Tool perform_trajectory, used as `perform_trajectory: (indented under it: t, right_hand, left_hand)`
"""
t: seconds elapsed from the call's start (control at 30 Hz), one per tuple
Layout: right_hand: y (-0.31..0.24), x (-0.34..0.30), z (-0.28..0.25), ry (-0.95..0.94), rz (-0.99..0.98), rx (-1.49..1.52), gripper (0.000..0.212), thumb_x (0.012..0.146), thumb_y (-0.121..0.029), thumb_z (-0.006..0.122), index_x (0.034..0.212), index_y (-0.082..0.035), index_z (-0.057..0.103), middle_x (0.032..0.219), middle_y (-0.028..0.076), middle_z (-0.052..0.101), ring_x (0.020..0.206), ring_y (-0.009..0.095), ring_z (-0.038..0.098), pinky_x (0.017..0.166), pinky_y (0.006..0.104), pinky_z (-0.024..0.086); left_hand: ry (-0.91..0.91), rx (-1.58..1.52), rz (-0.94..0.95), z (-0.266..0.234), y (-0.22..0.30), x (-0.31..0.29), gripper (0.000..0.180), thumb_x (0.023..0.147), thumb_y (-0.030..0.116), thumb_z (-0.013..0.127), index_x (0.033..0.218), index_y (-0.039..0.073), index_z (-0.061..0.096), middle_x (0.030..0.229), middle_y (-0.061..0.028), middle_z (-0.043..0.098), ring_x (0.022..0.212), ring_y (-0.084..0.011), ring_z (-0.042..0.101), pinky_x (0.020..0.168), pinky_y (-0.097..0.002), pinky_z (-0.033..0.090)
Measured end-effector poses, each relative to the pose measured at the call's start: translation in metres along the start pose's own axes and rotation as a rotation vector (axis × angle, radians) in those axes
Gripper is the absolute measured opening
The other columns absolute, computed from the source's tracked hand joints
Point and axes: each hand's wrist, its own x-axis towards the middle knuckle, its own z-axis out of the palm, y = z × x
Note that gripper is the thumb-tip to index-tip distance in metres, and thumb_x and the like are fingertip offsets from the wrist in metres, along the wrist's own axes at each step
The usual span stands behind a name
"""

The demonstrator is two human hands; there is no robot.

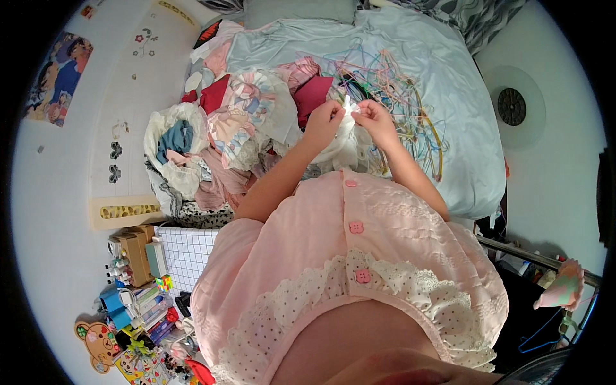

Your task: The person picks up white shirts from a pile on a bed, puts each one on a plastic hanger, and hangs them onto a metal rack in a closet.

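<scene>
Both hands meet at upper centre of the frame: left hand (pixel 323 120) and right hand (pixel 373 119) each pinch a small white garment (pixel 347 138) between closed fingertips, above the pale blue bed (pixel 462 128), right of the clothes pile (pixel 224 135), beside tangled coloured hangers (pixel 410 109).

A heap of clothes (pixel 224 128) crowds the bed's (pixel 462 128) left, tangled hangers (pixel 410 102) block its middle, and bare sheet lies right.
</scene>
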Motion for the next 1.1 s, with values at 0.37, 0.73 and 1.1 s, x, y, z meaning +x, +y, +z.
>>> perform_trajectory:
  t: [0.37, 0.73, 1.1]
  right_hand:
    - [0.01, 0.002, -0.013, 0.002, -0.048, -0.461, 0.015, 0.068, -0.006, 0.062, 0.08, 0.0, 0.054, 0.065, -0.004, 0.049, 0.057, 0.005, 0.043, 0.051, 0.0201, 0.036]
    - [0.001, -0.001, -0.008, -0.137, 0.076, -0.068, 0.011, 0.076, -0.006, 0.059, 0.084, 0.0, 0.054, 0.067, -0.004, 0.052, 0.058, 0.002, 0.042, 0.051, 0.0175, 0.034]
    - [-0.01, -0.007, -0.004, 0.046, -0.061, -0.203, 0.012, 0.071, -0.001, 0.058, 0.08, -0.001, 0.05, 0.064, -0.003, 0.046, 0.057, 0.004, 0.04, 0.052, 0.0181, 0.034]
  left_hand:
    - [0.0, 0.152, 0.152, 0.006, -0.002, -0.003, 0.014, 0.081, 0.012, 0.049, 0.08, -0.001, 0.045, 0.066, -0.0117, 0.048, 0.059, -0.0213, 0.047, 0.056, -0.0314, 0.038]
    - [-0.045, 0.091, 0.082, -0.001, 0.014, -0.001, 0.013, 0.079, 0.012, 0.051, 0.076, 0.0, 0.045, 0.066, -0.0131, 0.049, 0.058, -0.0256, 0.048, 0.054, -0.0338, 0.037]
    - [-0.052, 0.105, 0.154, -0.002, 0.015, 0.001, 0.013, 0.081, 0.011, 0.049, 0.078, 0.0, 0.043, 0.063, -0.0096, 0.046, 0.055, -0.0183, 0.043, 0.052, -0.0302, 0.036]
